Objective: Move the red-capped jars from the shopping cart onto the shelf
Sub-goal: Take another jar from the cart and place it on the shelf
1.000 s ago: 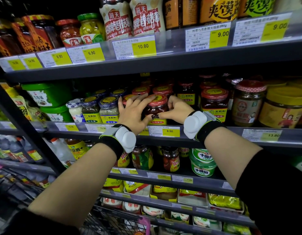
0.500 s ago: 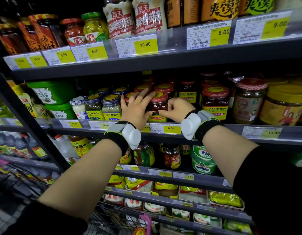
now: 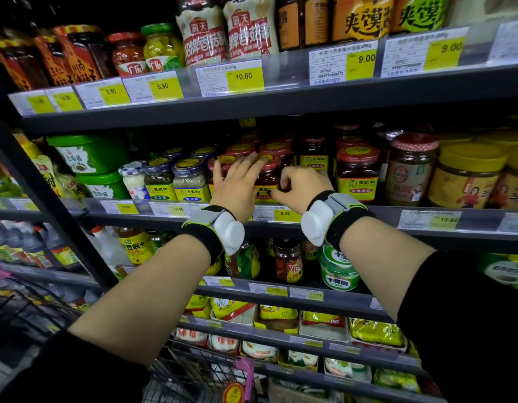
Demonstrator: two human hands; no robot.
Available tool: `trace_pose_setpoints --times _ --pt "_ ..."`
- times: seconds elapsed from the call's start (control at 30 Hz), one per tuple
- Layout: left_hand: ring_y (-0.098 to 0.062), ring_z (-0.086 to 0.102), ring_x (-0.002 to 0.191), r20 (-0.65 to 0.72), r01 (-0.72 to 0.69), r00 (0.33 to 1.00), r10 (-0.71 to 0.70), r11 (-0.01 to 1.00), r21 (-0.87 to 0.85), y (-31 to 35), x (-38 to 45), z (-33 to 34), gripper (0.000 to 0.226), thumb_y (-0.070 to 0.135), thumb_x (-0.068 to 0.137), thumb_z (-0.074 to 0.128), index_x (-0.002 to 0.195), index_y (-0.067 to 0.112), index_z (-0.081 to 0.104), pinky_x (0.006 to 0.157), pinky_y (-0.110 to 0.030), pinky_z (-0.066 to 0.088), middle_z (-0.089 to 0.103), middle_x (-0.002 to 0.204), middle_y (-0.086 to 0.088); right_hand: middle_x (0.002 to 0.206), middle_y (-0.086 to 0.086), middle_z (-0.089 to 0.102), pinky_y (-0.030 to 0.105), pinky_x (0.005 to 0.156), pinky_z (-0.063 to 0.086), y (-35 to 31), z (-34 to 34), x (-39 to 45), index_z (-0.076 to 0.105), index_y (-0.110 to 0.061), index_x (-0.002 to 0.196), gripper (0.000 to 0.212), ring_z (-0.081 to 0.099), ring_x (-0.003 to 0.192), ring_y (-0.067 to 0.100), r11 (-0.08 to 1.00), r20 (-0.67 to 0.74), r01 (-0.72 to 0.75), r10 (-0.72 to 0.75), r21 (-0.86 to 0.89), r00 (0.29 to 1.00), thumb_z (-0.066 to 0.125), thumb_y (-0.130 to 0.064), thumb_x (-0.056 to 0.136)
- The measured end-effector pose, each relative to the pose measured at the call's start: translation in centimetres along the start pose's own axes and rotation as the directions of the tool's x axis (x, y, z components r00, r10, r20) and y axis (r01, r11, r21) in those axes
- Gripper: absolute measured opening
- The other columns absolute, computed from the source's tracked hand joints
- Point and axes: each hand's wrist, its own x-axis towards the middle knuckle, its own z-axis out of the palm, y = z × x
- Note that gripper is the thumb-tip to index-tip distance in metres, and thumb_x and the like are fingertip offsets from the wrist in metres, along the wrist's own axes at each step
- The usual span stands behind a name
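A red-capped jar of dark red paste is held at the shelf edge, touched by the flat left hand and gripped by the curled right hand.

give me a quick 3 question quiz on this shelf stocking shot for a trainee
1. True or false: both hands are on the same red-capped jar at the front of the middle shelf.
2. Which price tag hangs just below that jar? A) 6.90 B) 8.50 C) 13.80
3. What colour are the tubs at the left end of that shelf?

Key
1. True: the left hand lies with straight fingers over the cap, and the right hand curls round the jar's side.
2. B, the 8.50 tag.
3. Green; the tubs are stacked two high.
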Motion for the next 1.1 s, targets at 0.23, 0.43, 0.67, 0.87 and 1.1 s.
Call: trace_pose_setpoints --times 0.23,0.43,0.67,0.87,1.1 --pt "-0.019 0.006 0.147 -0.002 -0.01 1.0 0.01 1.0 -0.028 0.4 -1.8 0.8 0.07 0.024 0.092 0.047 0.149 0.024 0.008 0.116 -0.048 -0.008 0.004 0.159 -0.001 0.113 0.003 0.057 0.041 0.096 0.033 0.2 1.0 -1.7 0.055 -0.017 0.105 0.028 0.054 0.107 0.026 0.997 -0.035 0.076 -0.076 0.002 0.997 0.054 -0.037 0.086" --pt "-0.02 0.0 0.147 0.064 -0.017 0.998 0.017 1.0 -0.003 0.2 -3.7 1.6 0.07 0.033 0.094 0.044 0.149 0.024 0.002 0.116 -0.046 -0.008 -0.012 0.158 -0.002 0.124 0.006 0.053 0.04 0.099 0.031 -0.7 1.9 -3.0 0.048 -0.017 0.125 0.04 0.047 0.119 0.027 0.992 -0.006 0.119 -0.12 -0.045 0.993 0.052 -0.03 0.087" --pt "-0.018 -0.003 0.147 0.123 0.044 0.992 -0.042 0.999 -0.013 -0.7 -6.8 2.6 0.061 0.035 0.098 0.034 0.149 0.022 0.003 0.116 -0.045 -0.01 -0.01 0.159 -0.001 0.142 0.013 0.036 0.04 0.117 0.013 -1.6 3.5 -4.9 0.032 -0.012 0.141 0.063 0.032 0.135 0.031 0.99 -0.024 0.114 -0.116 -0.084 0.993 0.055 -0.029 0.085" --pt "-0.017 -0.004 0.147 0.146 0.075 0.987 -0.071 0.997 -0.022 -1.4 -8.7 3.1 0.061 0.041 0.097 0.031 0.149 0.022 0.004 0.119 -0.045 -0.007 -0.006 0.159 -0.001 0.16 0.014 -0.004 0.04 0.118 -0.011 -2.1 5.2 -6.2 0.008 -0.012 0.151 0.078 -0.004 0.149 0.025 0.972 -0.012 0.191 -0.195 -0.134 0.981 0.051 -0.032 0.089" --pt "-0.017 -0.005 0.147 0.191 0.111 0.976 -0.106 0.994 -0.017 -2.1 -10.5 3.7 0.064 0.038 0.097 0.033 0.149 0.019 0.0 0.117 -0.043 -0.01 -0.008 0.159 0.0 0.161 0.004 0.001 0.036 0.119 -0.009 -3.0 7.2 -7.1 0.01 -0.018 0.151 0.069 -0.005 0.149 0.021 0.932 0.129 0.348 -0.334 -0.101 0.934 0.046 -0.027 0.093"
